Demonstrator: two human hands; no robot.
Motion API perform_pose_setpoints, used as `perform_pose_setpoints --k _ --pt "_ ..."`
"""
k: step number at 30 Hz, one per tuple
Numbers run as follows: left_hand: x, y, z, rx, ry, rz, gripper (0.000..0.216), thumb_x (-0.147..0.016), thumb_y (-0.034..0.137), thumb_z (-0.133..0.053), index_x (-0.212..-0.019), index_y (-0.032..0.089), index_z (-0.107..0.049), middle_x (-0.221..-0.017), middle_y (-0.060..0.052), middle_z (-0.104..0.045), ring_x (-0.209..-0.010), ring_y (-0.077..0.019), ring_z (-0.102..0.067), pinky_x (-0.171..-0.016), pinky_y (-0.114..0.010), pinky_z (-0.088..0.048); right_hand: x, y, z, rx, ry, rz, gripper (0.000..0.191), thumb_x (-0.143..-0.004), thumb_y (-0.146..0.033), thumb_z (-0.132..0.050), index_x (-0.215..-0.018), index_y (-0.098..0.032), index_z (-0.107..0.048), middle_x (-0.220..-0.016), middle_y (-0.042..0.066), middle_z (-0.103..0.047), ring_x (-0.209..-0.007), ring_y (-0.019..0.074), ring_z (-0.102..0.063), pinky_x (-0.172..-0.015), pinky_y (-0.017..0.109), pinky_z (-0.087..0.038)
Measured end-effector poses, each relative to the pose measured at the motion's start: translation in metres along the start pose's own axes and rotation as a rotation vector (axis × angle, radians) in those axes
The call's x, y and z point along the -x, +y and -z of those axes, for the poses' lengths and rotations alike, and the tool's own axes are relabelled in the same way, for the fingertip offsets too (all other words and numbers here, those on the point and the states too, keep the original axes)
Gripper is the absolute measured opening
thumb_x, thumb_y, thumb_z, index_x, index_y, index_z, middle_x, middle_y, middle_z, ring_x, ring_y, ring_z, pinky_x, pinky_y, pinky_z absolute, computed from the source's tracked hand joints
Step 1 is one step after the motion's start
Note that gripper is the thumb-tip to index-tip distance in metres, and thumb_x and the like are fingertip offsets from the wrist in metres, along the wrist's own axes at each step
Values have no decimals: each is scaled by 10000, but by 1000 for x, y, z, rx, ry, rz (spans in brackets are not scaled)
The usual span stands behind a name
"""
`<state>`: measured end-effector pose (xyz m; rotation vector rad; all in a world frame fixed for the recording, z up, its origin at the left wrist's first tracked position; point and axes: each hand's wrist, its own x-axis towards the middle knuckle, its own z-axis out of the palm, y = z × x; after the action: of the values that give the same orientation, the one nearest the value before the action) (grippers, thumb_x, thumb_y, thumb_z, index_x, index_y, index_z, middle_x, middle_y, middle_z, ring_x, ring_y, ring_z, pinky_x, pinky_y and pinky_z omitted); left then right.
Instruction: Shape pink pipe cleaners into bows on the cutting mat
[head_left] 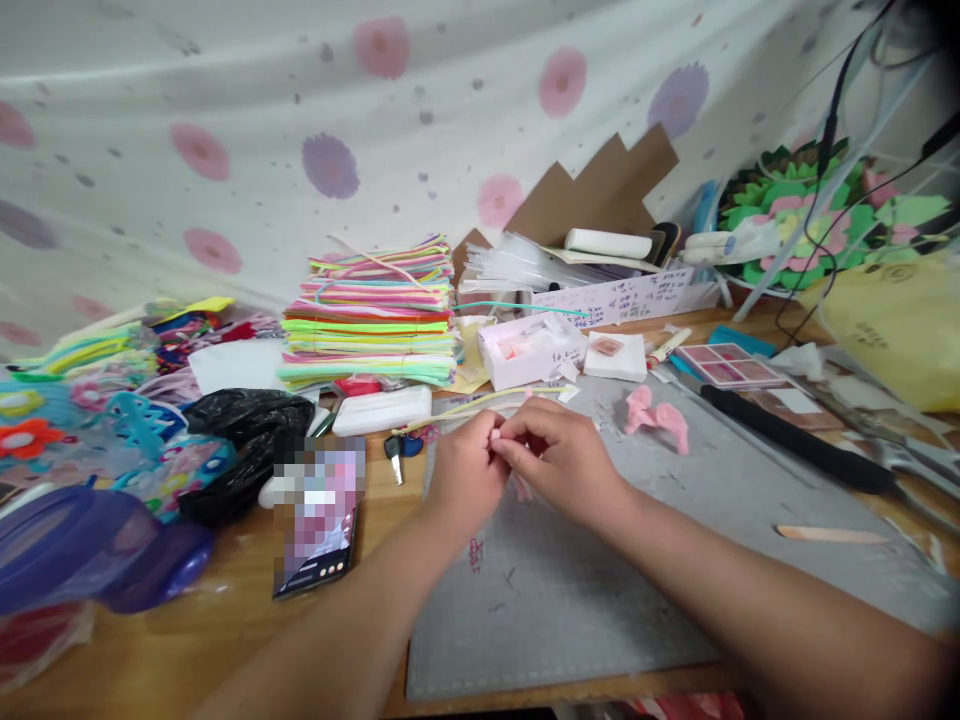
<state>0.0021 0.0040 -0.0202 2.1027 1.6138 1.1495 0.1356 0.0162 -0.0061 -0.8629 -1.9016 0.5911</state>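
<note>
Over the grey cutting mat (555,610), my left hand (469,465) and my right hand (566,455) meet with fingers pinched together. Both are closed around a small pink piece (523,488) that looks like pipe cleaner; its lower end shows below the fingers and the rest is hidden by them. To the right of my hands, a pink shape with two rounded, ear-like lobes (656,418) lies on the mat.
Bundled coloured pipe cleaners (371,325) are stacked behind my hands, beside a white box (532,350). At left are a phone (322,520), a key (395,460) and a black plastic bag (247,440). Scissors (915,465) and a wooden stick (829,535) lie at right.
</note>
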Motion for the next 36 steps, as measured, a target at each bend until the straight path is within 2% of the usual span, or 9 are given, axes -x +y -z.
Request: perform_pose_setpoints --k 5,11,14,17,20,22,25,29,36 --pt "2 -4 -2 -10 46 -32 160 -739 147 -513 -601 208 -457 -551 19 -501 -520 -138 -418 -521 -242 -226 0 -5 -1 -10 -41 -49 102 -746 -236 -647 -677 -170 -613 -638 -15 -585 -609 112 -511 -589 234 -383" --pt "1 -4 -1 12 59 0 119 -718 165 -567 -616 210 -525 -561 0 -531 -539 -156 -455 -527 -244 -228 -1 -3 1 -47 6 -73 139 -779 -146 -566 -644 -167 -592 -631 -13 -587 -621 110 -532 -596 228 -392" --pt "-3 -4 1 -11 54 60 131 -756 220 -563 -626 201 -551 -546 9 -546 -520 -137 -461 -517 -232 -255 -3 4 8 -100 23 -169 132 -807 -213 -550 -694 -165 -597 -629 -2 -601 -599 117 -543 -574 240 -406" --pt "-9 -8 3 210 28 229 104 -759 243 -567 -670 189 -573 -591 16 -578 -521 -112 -469 -504 -213 -290 -6 12 15 -217 71 -288 173 -821 -295 -538 -711 -164 -570 -616 9 -609 -577 126 -558 -555 256 -437" --pt "-15 -12 4 564 20 446 162 -762 305 -571 -675 171 -547 -528 49 -496 -433 -73 -374 -437 -196 -248 -8 20 19 -407 82 -374 204 -803 -347 -560 -711 -164 -554 -629 17 -626 -577 129 -583 -554 269 -474" --pt "-17 -13 6 755 24 509 205 -756 334 -584 -659 163 -523 -512 61 -449 -409 -57 -328 -417 -190 -222 -10 24 19 -513 95 -424 221 -788 -370 -575 -708 -166 -550 -626 11 -625 -565 125 -587 -544 271 -486" --pt "-17 -10 9 925 -61 474 215 -732 326 -631 -672 156 -513 -567 47 -485 -452 -54 -370 -445 -182 -258 -12 28 21 -555 66 -444 230 -773 -378 -591 -698 -166 -544 -615 1 -617 -545 113 -581 -533 262 -489" --pt "-12 -3 11 957 -239 364 227 -725 290 -665 -656 150 -501 -581 40 -497 -505 -59 -401 -494 -183 -294 -13 29 21 -523 -54 -442 213 -749 -346 -613 -677 -160 -539 -581 -11 -599 -525 101 -574 -517 243 -477" --pt "-9 -3 7 868 -207 320 213 -715 276 -667 -654 160 -499 -588 43 -499 -525 -73 -412 -525 -198 -316 -13 23 16 -687 -37 -505 203 -651 -291 -698 -712 -156 -560 -623 -21 -614 -540 98 -587 -532 241 -478"
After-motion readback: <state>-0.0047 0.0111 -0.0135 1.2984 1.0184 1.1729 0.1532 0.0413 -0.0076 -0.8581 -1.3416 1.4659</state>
